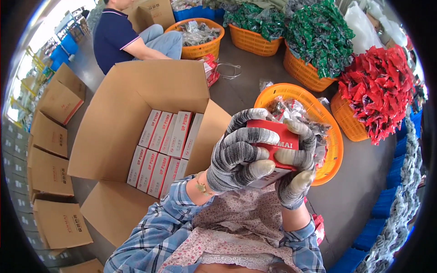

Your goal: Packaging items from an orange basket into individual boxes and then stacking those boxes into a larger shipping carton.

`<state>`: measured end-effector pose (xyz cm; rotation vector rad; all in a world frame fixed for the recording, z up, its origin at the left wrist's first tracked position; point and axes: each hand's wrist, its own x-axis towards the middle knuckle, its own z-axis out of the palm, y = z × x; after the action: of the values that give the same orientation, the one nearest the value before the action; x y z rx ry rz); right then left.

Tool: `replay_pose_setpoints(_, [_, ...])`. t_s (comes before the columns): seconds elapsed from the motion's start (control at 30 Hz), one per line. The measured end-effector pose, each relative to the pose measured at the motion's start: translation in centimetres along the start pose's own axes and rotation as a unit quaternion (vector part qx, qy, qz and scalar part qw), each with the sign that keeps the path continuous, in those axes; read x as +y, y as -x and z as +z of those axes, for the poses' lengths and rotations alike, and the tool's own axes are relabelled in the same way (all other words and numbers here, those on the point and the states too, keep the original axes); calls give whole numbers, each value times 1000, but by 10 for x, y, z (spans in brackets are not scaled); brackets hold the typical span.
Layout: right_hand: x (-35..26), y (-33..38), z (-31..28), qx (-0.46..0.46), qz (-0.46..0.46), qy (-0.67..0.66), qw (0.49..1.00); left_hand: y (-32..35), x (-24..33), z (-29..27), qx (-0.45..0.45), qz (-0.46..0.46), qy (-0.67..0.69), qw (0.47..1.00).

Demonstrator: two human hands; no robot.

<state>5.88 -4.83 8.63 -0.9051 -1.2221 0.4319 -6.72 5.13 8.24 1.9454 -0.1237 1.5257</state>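
Both gloved hands clamp a small red-and-white box (pixel 273 152) at centre frame: left hand (pixel 239 157) wrapped over its front, right hand (pixel 296 168) pinching its far end. The open carton (pixel 136 104) of matching boxes sits at nine o'clock. The slick gloves could let it slip into the orange basket (pixel 334 150) behind.

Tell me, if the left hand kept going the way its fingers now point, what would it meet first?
The left hand is already wrapped on the small red and white box, fingers pointing right. Past the box, it would probably meet the right hand, then the orange basket; depth is unclear.
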Motion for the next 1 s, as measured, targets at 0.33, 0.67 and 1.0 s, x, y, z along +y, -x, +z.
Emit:
replay_pose_setpoints(0.33, [4,9,20,-18,-152,170,973,86,7,29,167,-264,194,930])
replay_pose_setpoints(0.67, [52,67,-154,165,99,264,945,174,-25,-229,281,-289,-311,860])
replay_pose_setpoints(1.0, [92,210,-294,311,427,237,816,383,-33,-299,49,-856,-196,475])
